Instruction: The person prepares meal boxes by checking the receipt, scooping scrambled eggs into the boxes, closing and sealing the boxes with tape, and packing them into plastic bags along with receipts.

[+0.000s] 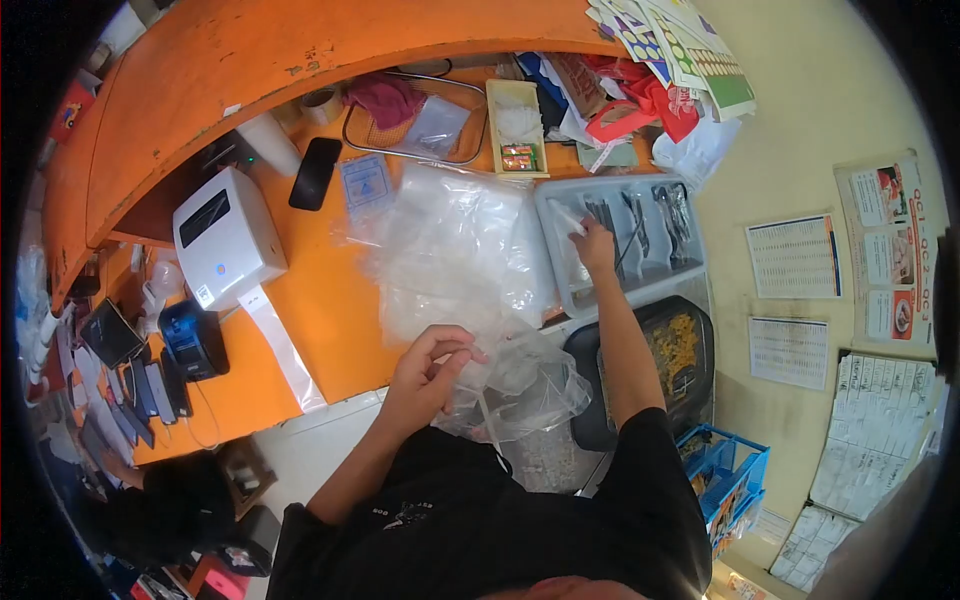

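My left hand (432, 375) is closed in a pinch on a clear plastic bag (545, 385), which spreads out to the right in front of my body. A narrow white strip (490, 420) hangs below those fingers; I cannot make out what it is. My right hand (594, 246) reaches into the left compartment of a grey cutlery tray (580, 297), its fingers closed by some whitish pieces. What they grip is too small to tell. Black plastic cutlery (636, 220) lies in the other compartments. A stack of clear plastic bags (465, 235) lies left of the tray.
A white label printer (230, 240) with a paper strip (283, 350) stands left, near a black phone (315, 174). Behind are a wire basket (385, 140) and a small box (515, 115). A black container (700, 340) and blue basket (725, 480) are at right.
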The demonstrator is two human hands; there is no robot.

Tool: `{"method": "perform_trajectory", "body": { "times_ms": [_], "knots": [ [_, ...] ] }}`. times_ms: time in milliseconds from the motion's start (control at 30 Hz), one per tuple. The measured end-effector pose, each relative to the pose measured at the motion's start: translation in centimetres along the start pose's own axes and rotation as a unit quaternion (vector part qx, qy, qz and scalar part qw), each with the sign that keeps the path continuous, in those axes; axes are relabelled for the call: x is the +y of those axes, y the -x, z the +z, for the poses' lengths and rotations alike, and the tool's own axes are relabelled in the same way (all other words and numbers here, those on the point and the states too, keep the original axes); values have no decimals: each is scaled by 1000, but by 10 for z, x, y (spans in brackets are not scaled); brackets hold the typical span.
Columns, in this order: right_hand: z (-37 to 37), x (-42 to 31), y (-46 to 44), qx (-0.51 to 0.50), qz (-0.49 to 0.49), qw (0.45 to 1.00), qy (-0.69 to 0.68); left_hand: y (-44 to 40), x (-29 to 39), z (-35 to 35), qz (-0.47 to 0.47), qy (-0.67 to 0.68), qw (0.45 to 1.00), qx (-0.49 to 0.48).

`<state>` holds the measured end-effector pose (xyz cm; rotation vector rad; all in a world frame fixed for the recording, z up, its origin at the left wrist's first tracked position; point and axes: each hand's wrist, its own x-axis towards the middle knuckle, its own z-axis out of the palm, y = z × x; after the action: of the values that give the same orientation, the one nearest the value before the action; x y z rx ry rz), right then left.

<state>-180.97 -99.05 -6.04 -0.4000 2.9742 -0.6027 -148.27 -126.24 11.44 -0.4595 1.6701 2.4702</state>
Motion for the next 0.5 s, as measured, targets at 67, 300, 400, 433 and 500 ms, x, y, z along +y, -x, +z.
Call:
{"method": "perform_trajectory", "body": {
  "times_ms": [67,300,400,433,500],
  "knots": [
    [-12,-1,4,-8,-18,1000,12,-2,-2,0,-2,3,1000,-7],
    [-31,8,12,68,-147,987,8,-11,-2,5,1,-1,999,-32],
    [-56,-13,22,94,-84,991,-44,-11,-1,5,-4,-6,999,-36],
    [-65,-25,25,89,-31,993,-69,-11,0,4,-5,-9,999,-36],
    [-67,-21,23,82,-5,993,-89,-9,-2,3,-7,-12,999,-32]
  ]
}}
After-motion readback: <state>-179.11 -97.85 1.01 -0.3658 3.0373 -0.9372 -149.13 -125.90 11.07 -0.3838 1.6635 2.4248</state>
